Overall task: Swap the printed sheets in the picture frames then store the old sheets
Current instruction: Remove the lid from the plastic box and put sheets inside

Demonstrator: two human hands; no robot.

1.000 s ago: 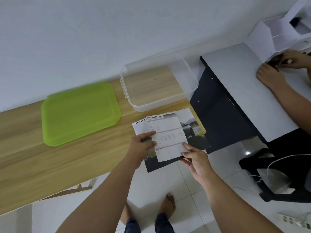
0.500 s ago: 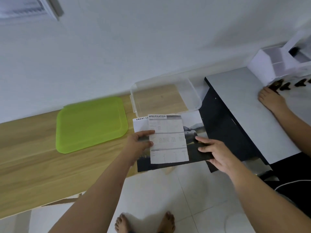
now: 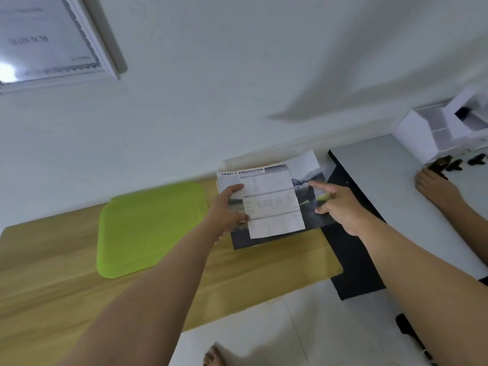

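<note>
My left hand [image 3: 229, 207] grips the left edge of a stack of printed sheets: a white "SPECIFICATION" sheet [image 3: 272, 202] lies on top of a larger car picture sheet [image 3: 309, 167]. My right hand [image 3: 338, 204] is at the stack's right side, thumb under the car sheet's edge and index finger stretched over it. The sheets hang over the clear plastic box [image 3: 229, 163] at the back of the wooden table [image 3: 66, 291], hiding nearly all of it. A white picture frame [image 3: 100, 43] hangs on the wall at upper left.
A green lid [image 3: 150, 228] lies on the wooden table left of the sheets. To the right stands a grey desk [image 3: 383, 186] with a white organiser [image 3: 427, 133] and another person's hand [image 3: 435, 186]. White floor tiles show below.
Both hands have carried the sheets forward, from the table's front edge to over the clear box. The view has tilted up, so the wall frame now shows.
</note>
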